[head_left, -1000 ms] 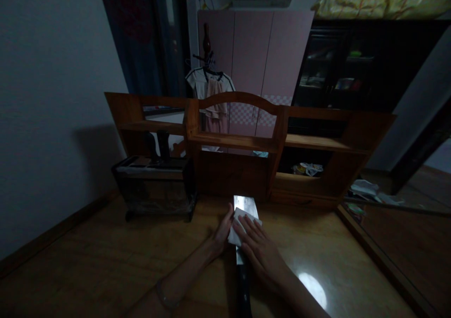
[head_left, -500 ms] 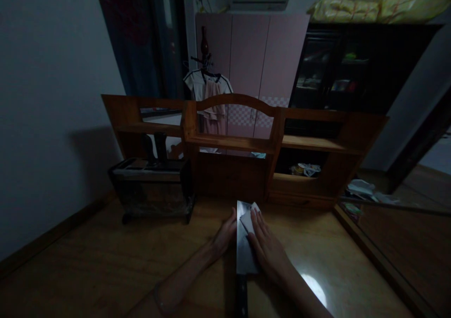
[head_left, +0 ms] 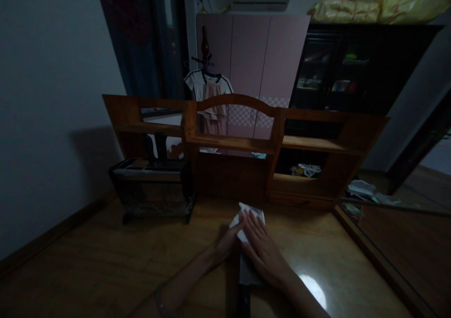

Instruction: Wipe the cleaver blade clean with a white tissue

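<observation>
A cleaver with a wide metal blade (head_left: 248, 272) and a black handle (head_left: 244, 301) points away from me above the tabletop. My right hand (head_left: 263, 250) presses a folded white tissue (head_left: 243, 208) onto the upper part of the blade, its fingers close together and stretched forward. From the left, my left hand (head_left: 226, 243) grips the blade's side, its thumb by the tissue; its other fingers are mostly hidden. The tissue and my right hand cover much of the blade. Left of my hands, a knife block (head_left: 151, 193) holds knives with black handles (head_left: 161, 146).
A wooden shelf unit (head_left: 232, 143) runs along the table's (head_left: 105, 261) far side. A small bundle (head_left: 309, 169) lies in its right compartment. A wall (head_left: 52, 97) rises at left, and a raised edge (head_left: 369, 252) borders the table at right.
My right hand and the tissue have shifted slightly left across the blade. My left thumb has come over to the tissue. The cleaver has moved a little toward me and tilted.
</observation>
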### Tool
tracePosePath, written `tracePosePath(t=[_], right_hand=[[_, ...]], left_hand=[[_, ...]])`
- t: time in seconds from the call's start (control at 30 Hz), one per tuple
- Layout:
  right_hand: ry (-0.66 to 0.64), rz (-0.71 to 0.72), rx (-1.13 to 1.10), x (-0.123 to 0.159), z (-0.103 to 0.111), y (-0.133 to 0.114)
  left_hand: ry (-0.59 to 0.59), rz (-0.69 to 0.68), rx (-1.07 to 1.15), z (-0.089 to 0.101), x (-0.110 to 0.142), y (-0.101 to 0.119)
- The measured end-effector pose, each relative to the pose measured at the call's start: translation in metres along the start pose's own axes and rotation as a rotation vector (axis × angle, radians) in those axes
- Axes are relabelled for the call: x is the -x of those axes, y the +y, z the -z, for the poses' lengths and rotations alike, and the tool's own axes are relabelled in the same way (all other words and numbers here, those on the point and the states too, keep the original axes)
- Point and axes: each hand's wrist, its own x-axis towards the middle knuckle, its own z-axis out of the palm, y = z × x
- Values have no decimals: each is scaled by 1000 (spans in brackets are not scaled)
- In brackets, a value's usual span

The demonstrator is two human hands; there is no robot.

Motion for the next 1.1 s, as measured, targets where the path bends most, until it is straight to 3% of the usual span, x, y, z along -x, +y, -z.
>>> tracePosePath(t=[0.17,0.33,0.53,0.87,1.1], right_hand=[[-2,-14,114,-1,-5,6],[48,-83,164,2,-9,22],[119,-182,145,5,-9,35],[289,-231,223,14,-33,41],[301,-237,135,13,-27,35]], left_hand=[[-105,-3,-155,6,2,-11],[-164,38,-354,-5,12,6],[-209,64,-353,-19,22,21],[-197,83,-351,-17,19,19],[-265,99,-371,-13,18,22]])
